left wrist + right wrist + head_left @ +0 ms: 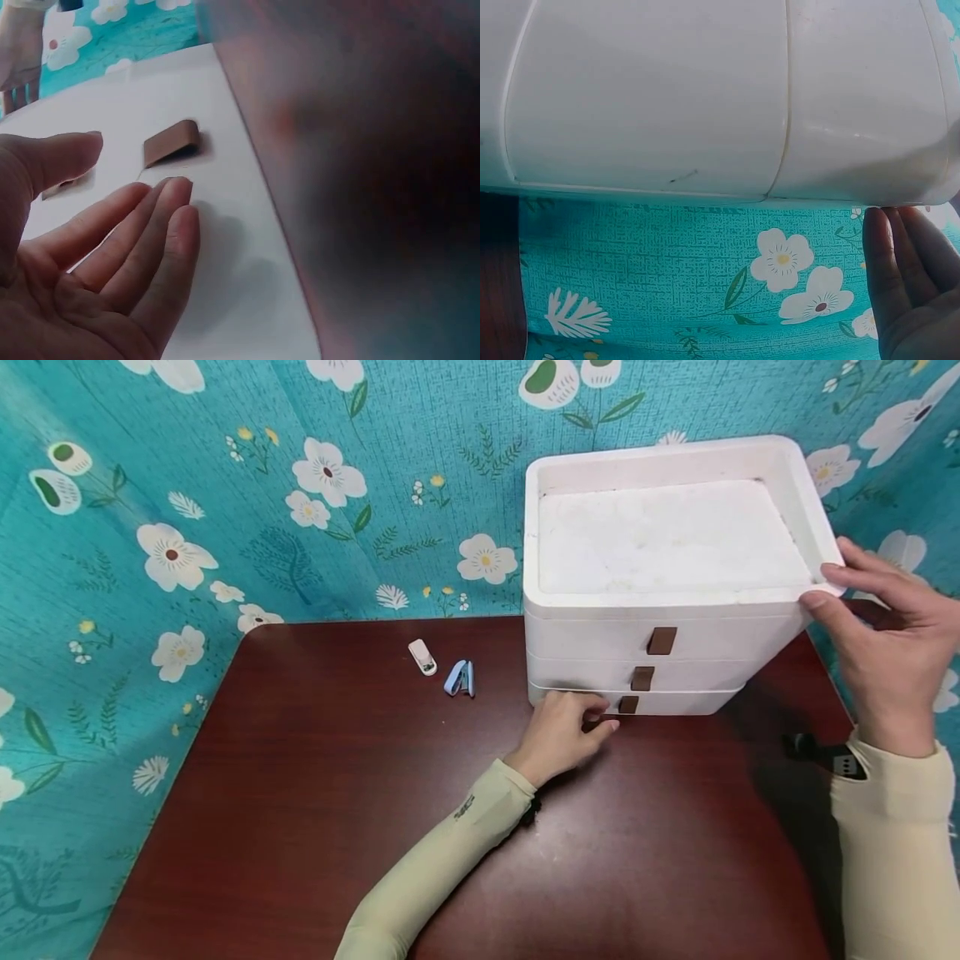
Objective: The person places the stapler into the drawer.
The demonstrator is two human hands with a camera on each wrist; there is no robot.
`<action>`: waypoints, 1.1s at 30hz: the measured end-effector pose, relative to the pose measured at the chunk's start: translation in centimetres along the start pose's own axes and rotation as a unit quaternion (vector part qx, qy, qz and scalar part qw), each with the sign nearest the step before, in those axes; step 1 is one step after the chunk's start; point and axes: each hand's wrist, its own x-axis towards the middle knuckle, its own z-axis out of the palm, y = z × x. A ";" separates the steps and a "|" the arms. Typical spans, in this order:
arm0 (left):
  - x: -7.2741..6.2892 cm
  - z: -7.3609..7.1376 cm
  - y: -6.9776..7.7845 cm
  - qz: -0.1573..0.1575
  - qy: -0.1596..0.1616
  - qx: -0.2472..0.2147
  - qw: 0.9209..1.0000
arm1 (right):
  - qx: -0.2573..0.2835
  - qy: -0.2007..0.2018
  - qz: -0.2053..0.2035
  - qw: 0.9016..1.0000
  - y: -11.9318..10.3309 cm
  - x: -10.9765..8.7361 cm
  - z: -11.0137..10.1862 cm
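Note:
A white drawer unit (637,635) with three brown pull tabs on its front stands on the table. My left hand (562,731) is low in front of it, beside the brown tab (628,704) of the bottom drawer. In the left wrist view the left hand (105,262) has its fingers loosely bent and the thumb apart, just short of a brown tab (171,142), with nothing held. My right hand (896,627) holds the unit's top right front corner, thumb at the front and fingers along the rim and side. The right wrist view shows its fingers (911,255) against the white side.
On the dark red-brown table (315,810), left of the unit, lie a small white nail clipper-like item (423,657) and a small light blue stapler (460,678). The unit's top is a shallow rimmed tray (675,539). A teal flowered cloth (420,468) hangs behind.

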 end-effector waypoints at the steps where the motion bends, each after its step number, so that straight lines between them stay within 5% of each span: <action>1: 0.1 0.2 0.1 0.001 -0.001 0.002 1.000 | -0.002 0.001 0.000 1.000 0.0 0.0 0.0; 20: 0.9 1.6 0.7 -0.004 -0.030 0.009 0.999 | 0.000 0.001 -0.011 1.000 -0.5 -0.2 0.4; 33: 0.7 1.4 1.0 -0.040 -0.056 -0.086 0.994 | -0.010 0.005 -0.018 1.000 -0.3 0.0 0.2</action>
